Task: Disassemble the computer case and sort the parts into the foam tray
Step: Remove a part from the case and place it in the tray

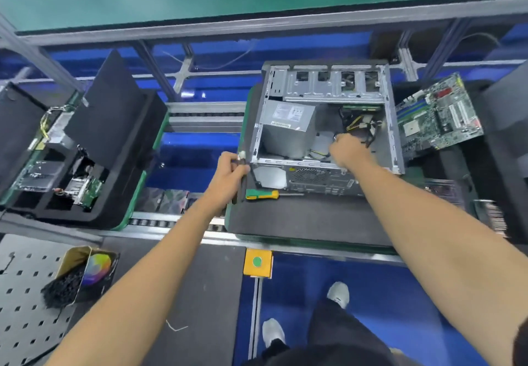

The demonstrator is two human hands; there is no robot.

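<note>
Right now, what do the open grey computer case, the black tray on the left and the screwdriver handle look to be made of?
Open grey computer case: looks like bare sheet metal, dull silver with stamped slots and folded edges.
Black tray on the left: probably foam, matte black with thick cut-out pockets holding parts.
Green and yellow screwdriver handle: likely smooth plastic with a slight sheen; its thin shaft looks like metal.

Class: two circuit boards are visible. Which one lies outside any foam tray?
The large motherboard right of the computer case, lying tilted; the smaller green board sits inside the left foam tray.
</note>
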